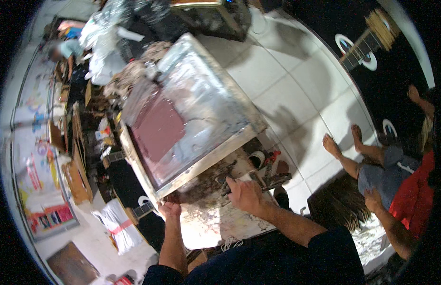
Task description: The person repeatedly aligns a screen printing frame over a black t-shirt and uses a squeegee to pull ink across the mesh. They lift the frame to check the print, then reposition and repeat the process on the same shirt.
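Note:
A large wooden-framed printing screen (196, 102) lies tilted over a stained work table (215, 221), its mesh smeared silver with a dark red rectangle (156, 128) on the left part. My left hand (169, 209) grips the near corner of the wooden frame. My right hand (244, 192) rests closed on a dark metal clamp or hinge fitting (272, 180) at the frame's near edge on the table.
A person sits on the tiled floor at the right, bare feet (330, 145) out, in a red top (413, 194). Black cloth with printed designs (368, 47) lies at the far right. Cardboard pieces (77, 175), bags and clutter fill the left side. Another person (68, 50) is far back left.

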Action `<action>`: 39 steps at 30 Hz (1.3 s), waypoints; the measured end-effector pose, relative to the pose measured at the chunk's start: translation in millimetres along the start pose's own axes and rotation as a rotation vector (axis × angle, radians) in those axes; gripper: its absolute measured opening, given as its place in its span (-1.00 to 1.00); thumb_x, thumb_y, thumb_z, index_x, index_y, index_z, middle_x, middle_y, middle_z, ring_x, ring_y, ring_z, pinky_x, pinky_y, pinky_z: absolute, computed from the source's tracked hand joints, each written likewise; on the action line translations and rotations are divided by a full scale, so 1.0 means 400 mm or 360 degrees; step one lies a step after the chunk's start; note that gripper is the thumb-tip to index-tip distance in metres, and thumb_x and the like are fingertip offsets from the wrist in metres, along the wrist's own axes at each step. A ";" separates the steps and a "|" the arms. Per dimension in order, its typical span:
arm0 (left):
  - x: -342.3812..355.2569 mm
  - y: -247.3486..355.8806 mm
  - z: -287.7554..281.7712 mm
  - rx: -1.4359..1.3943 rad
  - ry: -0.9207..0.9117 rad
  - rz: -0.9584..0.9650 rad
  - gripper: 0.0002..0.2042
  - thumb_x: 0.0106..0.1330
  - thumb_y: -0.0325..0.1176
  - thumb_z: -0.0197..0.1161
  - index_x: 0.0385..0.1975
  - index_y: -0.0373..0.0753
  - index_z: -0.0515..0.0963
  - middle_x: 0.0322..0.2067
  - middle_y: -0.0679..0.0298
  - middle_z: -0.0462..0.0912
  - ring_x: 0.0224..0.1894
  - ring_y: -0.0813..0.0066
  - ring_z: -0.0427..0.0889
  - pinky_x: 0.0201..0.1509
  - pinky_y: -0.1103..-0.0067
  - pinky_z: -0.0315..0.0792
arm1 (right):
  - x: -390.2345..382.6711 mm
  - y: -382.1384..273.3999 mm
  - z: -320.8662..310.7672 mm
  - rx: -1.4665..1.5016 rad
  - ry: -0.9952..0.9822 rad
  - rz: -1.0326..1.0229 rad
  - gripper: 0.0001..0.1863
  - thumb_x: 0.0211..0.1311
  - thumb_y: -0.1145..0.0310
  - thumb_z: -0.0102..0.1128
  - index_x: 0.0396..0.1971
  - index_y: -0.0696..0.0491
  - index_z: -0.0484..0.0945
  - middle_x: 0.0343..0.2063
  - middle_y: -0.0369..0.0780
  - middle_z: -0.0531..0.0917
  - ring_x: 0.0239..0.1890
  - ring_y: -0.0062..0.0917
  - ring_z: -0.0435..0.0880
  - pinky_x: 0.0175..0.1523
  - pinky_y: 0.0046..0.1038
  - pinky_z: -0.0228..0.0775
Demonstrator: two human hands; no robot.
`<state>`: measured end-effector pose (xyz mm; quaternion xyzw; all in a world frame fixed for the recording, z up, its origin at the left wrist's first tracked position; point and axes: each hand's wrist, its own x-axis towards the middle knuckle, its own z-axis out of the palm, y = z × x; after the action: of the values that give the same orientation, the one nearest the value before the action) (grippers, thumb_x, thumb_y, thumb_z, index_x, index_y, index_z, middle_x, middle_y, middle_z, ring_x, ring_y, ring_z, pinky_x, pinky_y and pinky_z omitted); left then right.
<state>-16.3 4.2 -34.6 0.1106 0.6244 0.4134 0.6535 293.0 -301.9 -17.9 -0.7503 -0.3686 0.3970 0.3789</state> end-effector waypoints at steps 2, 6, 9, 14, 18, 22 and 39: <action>-0.005 -0.016 -0.010 -0.0072 -0.0015 0.0006 -0.30 0.56 0.31 -0.29 -0.06 -0.29 0.50 -0.30 0.01 0.65 -0.26 0.09 0.61 -0.07 0.28 0.61 | 0.065 -0.029 0.055 -0.0089 -0.0121 0.0067 -0.40 0.18 0.17 0.27 0.14 0.24 0.51 -0.27 0.13 0.73 -0.23 0.03 0.75 -0.08 0.01 0.57; 0.004 -0.053 -0.009 -0.0392 -0.0332 -0.0268 -0.33 0.55 0.30 -0.24 -0.11 -0.32 0.45 -0.36 0.05 0.59 -0.37 0.18 0.53 -0.16 0.38 0.57 | 0.174 -0.031 0.159 0.0509 0.0055 0.0580 -0.44 0.30 0.24 0.30 0.15 0.29 0.39 -0.25 0.06 0.74 -0.36 -0.21 0.79 -0.25 -0.19 0.61; 0.010 -0.085 -0.011 -0.0307 -0.0452 -0.0314 -0.42 0.57 0.14 -0.15 -0.05 -0.37 0.51 -0.32 0.11 0.67 -0.32 0.27 0.59 -0.12 0.47 0.55 | 0.208 -0.021 0.208 0.0740 0.0581 0.0457 -0.30 0.30 0.20 0.42 0.21 0.33 0.28 -0.09 0.03 0.65 -0.51 -0.43 0.76 -0.46 -0.41 0.61; -0.032 -0.085 -0.168 0.1129 -0.1220 0.0490 -0.66 0.60 -0.14 -0.06 -0.12 -0.30 0.54 -0.29 0.11 0.66 -0.25 0.23 0.62 -0.06 0.31 0.50 | 0.089 -0.056 0.248 -0.1123 0.1350 -0.0081 -0.32 0.21 0.04 0.44 0.20 0.18 0.55 0.10 0.02 0.66 0.16 -0.03 0.60 0.25 -0.08 0.41; -0.056 -0.002 -0.554 0.1928 -0.1743 0.1565 -0.69 0.43 -0.23 0.21 0.02 -0.29 0.57 -0.08 -0.04 0.66 -0.04 -0.06 0.62 0.03 0.18 0.50 | 0.010 -0.127 0.428 -0.1343 0.1542 0.0042 -0.64 0.35 0.11 0.34 -0.08 0.09 0.69 -0.19 -0.13 0.74 -0.12 -0.17 0.67 0.05 -0.10 0.46; 0.077 0.136 -1.061 0.1891 -0.1376 0.0930 -0.54 0.37 -0.14 0.35 0.18 -0.25 0.59 0.08 0.05 0.69 0.11 0.12 0.66 0.20 0.31 0.51 | 0.075 -0.265 0.734 -0.1057 0.1350 -0.0643 -0.77 0.37 0.25 0.32 -0.17 0.11 0.69 -0.21 -0.17 0.73 -0.13 -0.19 0.66 0.01 -0.14 0.47; 0.315 0.459 -1.776 0.0647 0.0917 -0.0253 -0.67 0.35 -0.15 0.35 -0.04 -0.24 0.64 -0.33 0.20 0.78 -0.45 0.34 0.80 -0.45 0.44 0.65 | 0.685 -0.470 1.565 -0.0379 -0.0925 0.0102 -0.62 0.44 0.14 0.26 -0.05 0.18 0.66 -0.41 -0.12 0.78 -0.52 -0.49 0.73 -0.36 -0.41 0.60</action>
<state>-750.0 -58.2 -143.7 0.0683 0.8590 0.2430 0.4454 -189.0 187.6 -191.6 -0.6559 -0.4815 0.5605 0.1544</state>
